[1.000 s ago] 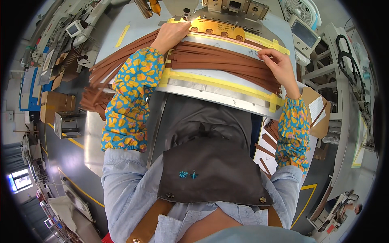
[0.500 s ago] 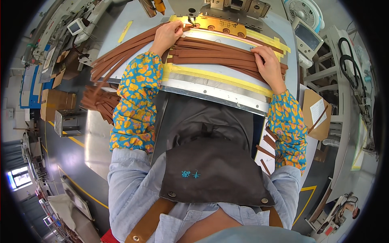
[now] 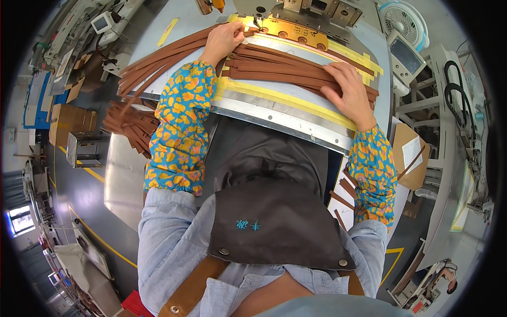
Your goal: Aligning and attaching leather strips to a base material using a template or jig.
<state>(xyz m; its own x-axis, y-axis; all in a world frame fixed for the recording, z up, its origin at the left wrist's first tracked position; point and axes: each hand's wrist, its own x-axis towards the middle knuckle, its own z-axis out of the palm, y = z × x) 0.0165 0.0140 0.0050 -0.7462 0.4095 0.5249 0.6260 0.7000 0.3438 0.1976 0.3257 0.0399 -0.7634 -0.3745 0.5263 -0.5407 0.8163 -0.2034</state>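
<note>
My left hand (image 3: 226, 41) rests on the left ends of several long brown leather strips (image 3: 285, 66), close to the needle area of a sewing machine with a gold plate (image 3: 296, 33). My right hand (image 3: 348, 92) lies flat with spread fingers on the right part of the same strips. The strips lie across the machine's grey table (image 3: 296, 113), which is edged with yellow tape. Both forearms wear patterned blue and yellow sleeve covers.
More brown strips (image 3: 132, 124) hang off the table's left side, and a few lie on a white surface (image 3: 343, 198) at my right. A fan (image 3: 404, 18), a control screen (image 3: 406, 55) and cardboard boxes (image 3: 68, 121) stand around the machine.
The right hand has slid left along the strips, away from the table's right edge. The left hand has stayed by the needle.
</note>
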